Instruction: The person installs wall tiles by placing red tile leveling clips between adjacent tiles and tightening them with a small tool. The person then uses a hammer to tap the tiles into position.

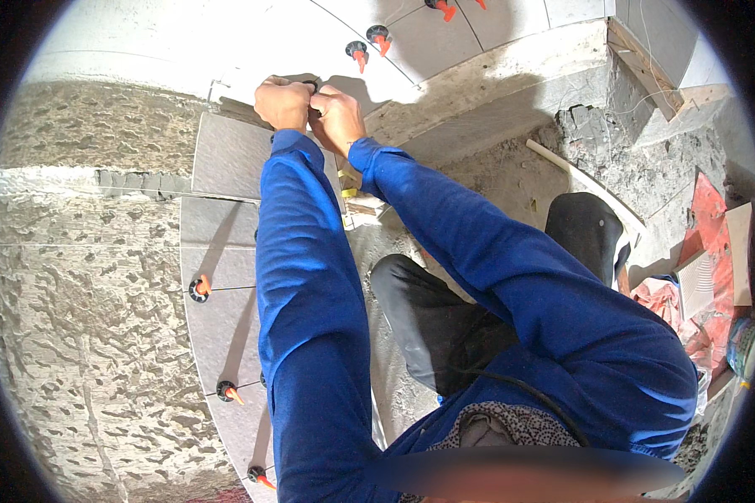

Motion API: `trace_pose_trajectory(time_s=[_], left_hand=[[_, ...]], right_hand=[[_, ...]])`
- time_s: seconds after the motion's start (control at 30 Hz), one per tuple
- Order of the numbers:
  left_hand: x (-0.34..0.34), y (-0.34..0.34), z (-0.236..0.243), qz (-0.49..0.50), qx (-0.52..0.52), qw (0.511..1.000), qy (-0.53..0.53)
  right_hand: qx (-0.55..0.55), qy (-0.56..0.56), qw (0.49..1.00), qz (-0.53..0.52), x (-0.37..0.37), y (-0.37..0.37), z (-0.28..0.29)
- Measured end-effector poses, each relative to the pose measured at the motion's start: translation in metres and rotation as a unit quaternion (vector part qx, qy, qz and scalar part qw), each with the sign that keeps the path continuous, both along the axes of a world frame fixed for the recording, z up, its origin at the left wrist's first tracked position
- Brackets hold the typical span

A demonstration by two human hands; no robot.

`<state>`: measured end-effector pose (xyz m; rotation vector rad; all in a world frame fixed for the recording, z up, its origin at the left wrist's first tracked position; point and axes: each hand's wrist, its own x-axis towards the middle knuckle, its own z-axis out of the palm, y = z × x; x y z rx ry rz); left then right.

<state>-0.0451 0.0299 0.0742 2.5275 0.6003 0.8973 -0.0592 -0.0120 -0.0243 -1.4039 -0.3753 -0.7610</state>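
Observation:
My left hand (283, 102) and my right hand (336, 116) are pressed together, fingers closed, at the top edge of a grey tile (226, 155) where it meets the white tiled floor (252, 42). A small dark piece (311, 85), seemingly a tile levelling clip, shows between the fingers; which hand grips it is unclear. Both arms are in blue sleeves. Similar black clips with orange wedges (359, 54) stand in the floor joints just beyond my hands.
More clips with orange wedges (199, 288) sit in the joints of the grey tiles (222, 327) on the left. Rough mortar (75, 318) lies left of them. My knees in black trousers (428, 318), a white pipe (579, 180) and red debris (705, 218) are to the right.

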Motion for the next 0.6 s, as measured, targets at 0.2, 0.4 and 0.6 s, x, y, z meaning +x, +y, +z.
trace_pose_trajectory(time_s=[0.2, 0.4, 0.6], left_hand=[[0.002, 0.002, 0.000, -0.022, 0.060, 0.998, -0.002], [0.000, 0.009, 0.003, -0.039, 0.111, 0.991, 0.064], [0.003, 0.016, 0.002, -0.031, 0.104, 0.991, 0.082]], right_hand=[[0.012, -0.005, 1.000, 0.003, 0.000, 0.000, -0.001], [0.012, 0.032, 0.999, 0.009, -0.004, 0.002, -0.001], [0.070, 0.008, 0.997, -0.023, -0.008, 0.002, -0.004]])
